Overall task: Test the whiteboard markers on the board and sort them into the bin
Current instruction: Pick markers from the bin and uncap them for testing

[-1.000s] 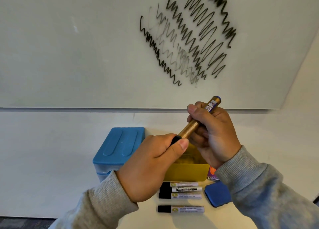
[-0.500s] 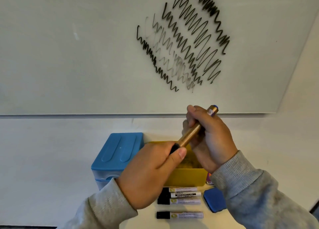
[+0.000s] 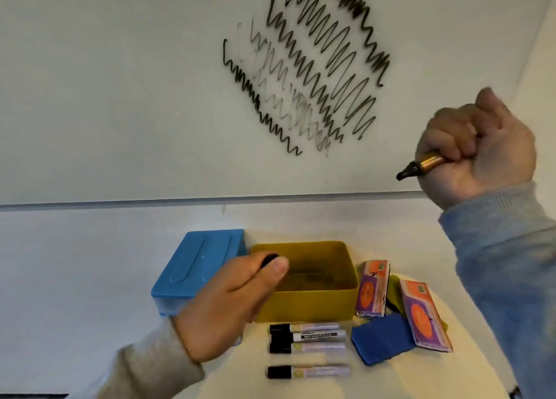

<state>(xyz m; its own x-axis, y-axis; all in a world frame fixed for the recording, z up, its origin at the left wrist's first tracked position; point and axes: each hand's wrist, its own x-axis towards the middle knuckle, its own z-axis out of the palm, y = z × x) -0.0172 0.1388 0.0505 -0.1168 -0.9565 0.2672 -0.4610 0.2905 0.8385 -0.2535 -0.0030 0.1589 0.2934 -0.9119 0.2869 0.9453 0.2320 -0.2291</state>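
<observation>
Right hand (image 3: 478,152) grips an uncapped gold marker (image 3: 421,164), tip toward the scribbled whiteboard (image 3: 120,82); left hand (image 3: 228,305) pinches its black cap (image 3: 268,259) over the open yellow bin (image 3: 307,304), with four capped markers (image 3: 310,340) on the surface (image 3: 331,383) just before it.

Glossy whiteboard (image 3: 120,97), metallic gold marker (image 3: 428,160), smooth plastic yellow bin (image 3: 307,305).
</observation>
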